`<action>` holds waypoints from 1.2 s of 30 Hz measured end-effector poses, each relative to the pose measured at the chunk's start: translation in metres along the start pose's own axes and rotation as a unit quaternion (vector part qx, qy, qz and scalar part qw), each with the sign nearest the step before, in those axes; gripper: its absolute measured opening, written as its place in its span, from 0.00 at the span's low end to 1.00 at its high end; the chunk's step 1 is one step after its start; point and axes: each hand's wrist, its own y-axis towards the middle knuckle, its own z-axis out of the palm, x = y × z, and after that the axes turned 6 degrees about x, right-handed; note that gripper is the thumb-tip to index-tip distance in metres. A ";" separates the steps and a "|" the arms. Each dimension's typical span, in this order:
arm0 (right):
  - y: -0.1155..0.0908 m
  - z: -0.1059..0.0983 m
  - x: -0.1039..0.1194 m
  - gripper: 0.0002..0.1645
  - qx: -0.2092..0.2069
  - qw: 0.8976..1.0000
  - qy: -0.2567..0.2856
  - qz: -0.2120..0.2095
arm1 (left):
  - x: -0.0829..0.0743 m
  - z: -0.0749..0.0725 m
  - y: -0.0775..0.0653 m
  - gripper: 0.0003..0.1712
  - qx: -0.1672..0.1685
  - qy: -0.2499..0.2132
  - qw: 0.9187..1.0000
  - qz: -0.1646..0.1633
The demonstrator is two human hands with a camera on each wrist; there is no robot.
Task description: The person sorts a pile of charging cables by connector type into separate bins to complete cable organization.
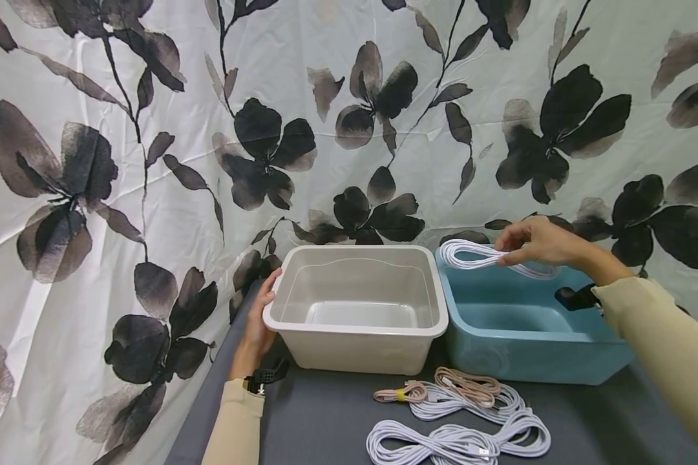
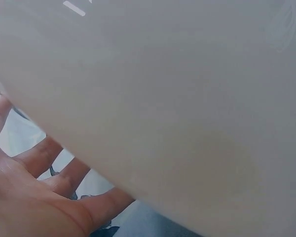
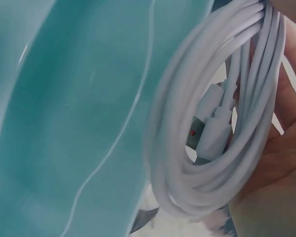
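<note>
My right hand pinches a coiled white USB cable over the back of the blue bin. In the right wrist view, the cable's loops hang from the fingers, with two pale plugs inside the coil. At the left side of the beige bin, my left hand rests against the wall below the rim. The left wrist view has its fingers spread and fairly straight, the tips passing out of sight behind the bin wall.
In front of the bins, several bundled white cables lie on the dark grey table. Tan cables lie among them, one bundle tied in yellow. A floral curtain hangs close behind the bins.
</note>
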 end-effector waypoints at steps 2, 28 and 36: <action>0.002 0.001 -0.008 0.19 0.007 1.000 0.005 0.009 | 0.000 0.000 0.000 0.36 0.001 0.001 1.000 0.001; 0.024 0.020 -0.062 0.13 0.057 0.997 0.039 0.022 | 0.001 0.001 0.002 0.35 -0.003 0.017 1.000 0.011; 0.024 0.020 -0.066 0.13 0.060 0.997 0.035 0.022 | 0.001 0.002 0.003 0.34 -0.006 0.022 1.000 0.010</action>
